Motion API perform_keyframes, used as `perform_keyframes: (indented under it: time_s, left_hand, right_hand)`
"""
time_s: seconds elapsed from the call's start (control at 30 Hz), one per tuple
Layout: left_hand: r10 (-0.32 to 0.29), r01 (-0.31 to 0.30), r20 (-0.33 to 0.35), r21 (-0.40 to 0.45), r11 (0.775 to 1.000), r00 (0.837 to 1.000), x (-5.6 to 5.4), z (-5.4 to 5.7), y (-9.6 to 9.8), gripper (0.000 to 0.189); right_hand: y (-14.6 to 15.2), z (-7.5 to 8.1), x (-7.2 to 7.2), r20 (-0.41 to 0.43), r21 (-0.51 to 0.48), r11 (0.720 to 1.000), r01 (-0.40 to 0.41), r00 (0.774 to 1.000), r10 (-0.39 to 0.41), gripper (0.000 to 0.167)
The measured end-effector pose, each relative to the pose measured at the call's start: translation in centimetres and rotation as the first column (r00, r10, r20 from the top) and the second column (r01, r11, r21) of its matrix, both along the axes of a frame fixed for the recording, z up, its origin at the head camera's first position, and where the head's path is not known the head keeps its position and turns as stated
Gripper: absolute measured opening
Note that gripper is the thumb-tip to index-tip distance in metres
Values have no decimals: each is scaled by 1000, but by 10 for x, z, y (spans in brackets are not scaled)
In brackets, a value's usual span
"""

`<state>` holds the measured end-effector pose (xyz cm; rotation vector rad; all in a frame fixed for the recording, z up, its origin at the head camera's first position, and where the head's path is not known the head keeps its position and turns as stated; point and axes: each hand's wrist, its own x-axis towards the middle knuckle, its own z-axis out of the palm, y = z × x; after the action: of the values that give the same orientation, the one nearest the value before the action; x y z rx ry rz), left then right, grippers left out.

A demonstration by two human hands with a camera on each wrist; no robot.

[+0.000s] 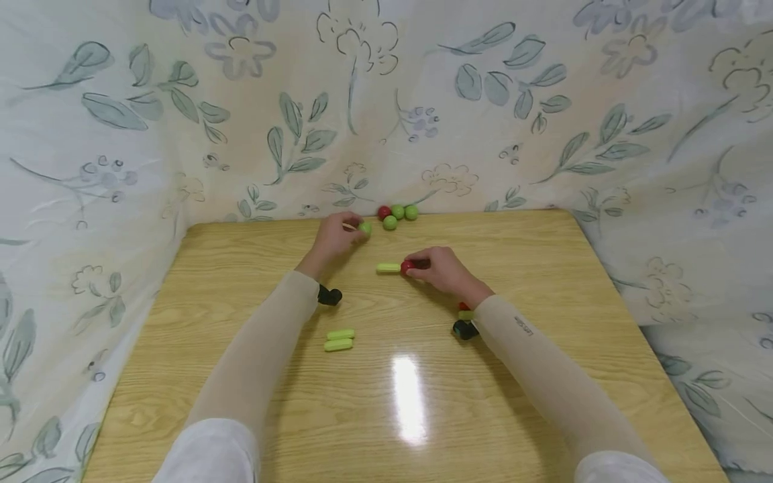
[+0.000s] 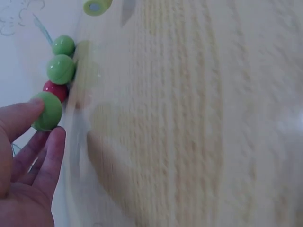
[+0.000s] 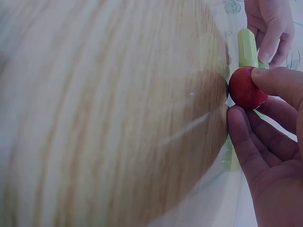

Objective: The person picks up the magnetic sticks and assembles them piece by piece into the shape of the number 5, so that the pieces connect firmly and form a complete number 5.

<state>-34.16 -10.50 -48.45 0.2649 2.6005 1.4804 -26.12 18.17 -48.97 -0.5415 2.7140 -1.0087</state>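
Observation:
My left hand pinches a green ball between thumb and fingers at the table's far edge. Just right of it sit a red ball and several other green balls. Nearer the middle, my right hand holds a second red ball between thumb and fingertips. This ball is at the right end of a yellow-green rod lying crosswise; the two meet end to end in the head view. In the left wrist view, a rod's end shows a grey round face.
Two more yellow-green rods lie side by side on the wooden table, front left of centre. Beside my right forearm, another rod and a red piece are partly hidden by the sleeve. A floral cloth hangs behind the table.

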Motion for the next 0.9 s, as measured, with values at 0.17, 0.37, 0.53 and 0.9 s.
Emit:
perform_keyframes:
  time_s: [0.17, 0.37, 0.53, 0.9]
  left_hand:
    - [-3, 4, -28, 22, 1000, 1000, 5, -4, -4, 25]
    - [-52, 53, -75, 4, 999, 996, 11, -8, -9, 24]
    - [-78, 78, -74, -7, 997, 994, 19, -5, -13, 26]
    - [-117, 117, -71, -15, 993, 991, 40, -2, -18, 26]
  right_hand:
    - [1, -2, -1, 1, 4, 1000, -1, 1000, 1, 40]
    - [1, -5, -2, -7, 7, 1000, -2, 1000, 2, 39]
    - [1, -3, 0, -15, 9, 1000, -4, 1000, 4, 39]
    - [1, -3, 2, -16, 8, 1000, -16, 1000, 16, 39]
